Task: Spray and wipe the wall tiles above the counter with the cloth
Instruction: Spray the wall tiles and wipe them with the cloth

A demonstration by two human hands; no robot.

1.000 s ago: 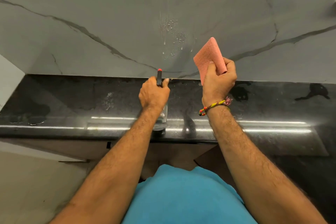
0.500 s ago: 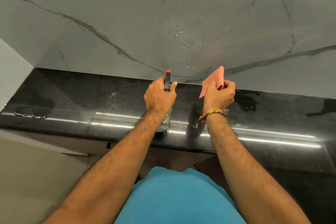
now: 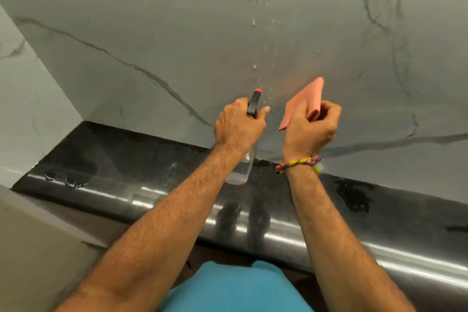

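**Head view: bottle aimed at the tiles, cloth pinched ready beside it**

Head view is the only one. The left hand (image 3: 239, 125) is wrapped round the neck of the spray bottle (image 3: 241, 168), held up off the counter (image 3: 152, 172) with its red-tipped nozzle (image 3: 256, 95) pointed at the wall tiles (image 3: 177, 33). Whether a finger is on the trigger I cannot tell, since the hand's back hides it. The bottle is clear plastic, so likely light and rigid enough to take a firm squeeze; if wet it may be slick, and the narrow neck under the head is the sensible place to hold it.

The right hand (image 3: 310, 129) pinches the pink cloth (image 3: 305, 101) between thumb and curled fingers, just beside the bottle and near the wall, though contact with the tile is unclear. The cloth is soft, thin and folded, so it will flop unless bunched or pressed flat under the palm.

Droplets (image 3: 254, 66) dot the glossy tile above the nozzle. That surface looks hard and smooth, so the cloth should glide easily. A beaded bracelet (image 3: 298, 163) circles the right wrist.
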